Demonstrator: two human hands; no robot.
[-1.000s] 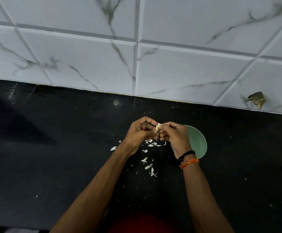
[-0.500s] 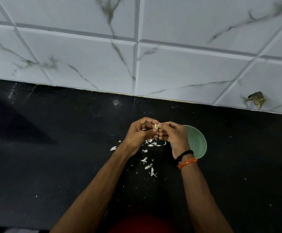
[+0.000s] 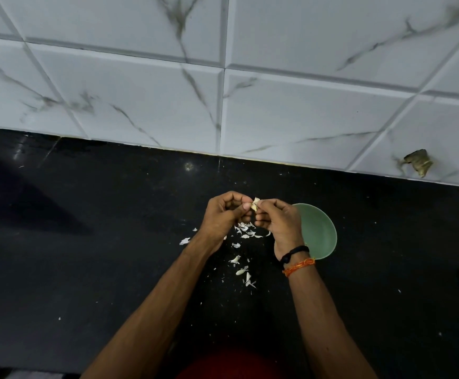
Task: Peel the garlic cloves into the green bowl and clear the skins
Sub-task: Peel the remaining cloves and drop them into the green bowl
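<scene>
Up above the black tabletop [image 3: 91, 269], the garlic clove [image 3: 254, 205] shows as a small pale, yellowish piece with a white flake of skin sticking up from its top; it is pinched between the fingertips of both hands, the left hand [image 3: 227, 214] closing its grip on the clove from one side with thumb and curled fingers, the right hand [image 3: 279, 222] gripping it from the other side in the same pinch; how much skin is left on the clove is too small to tell. Just beyond the right grip, partly hidden behind that hand and wrist, sits the green bowl [image 3: 320, 236], round and pale green, its inside not readable from this angle. Directly beneath and nearer than the two grips lie the garlic skins [image 3: 246, 233], white papery scraps scattered on the dark surface, trailing back between the forearms, with one stray flake off to the left of the left wrist. A black band [image 3: 295, 251] and an orange thread [image 3: 299, 266] circle the right wrist; white marble-veined wall tiles [image 3: 141, 91] rise behind the tabletop.
</scene>
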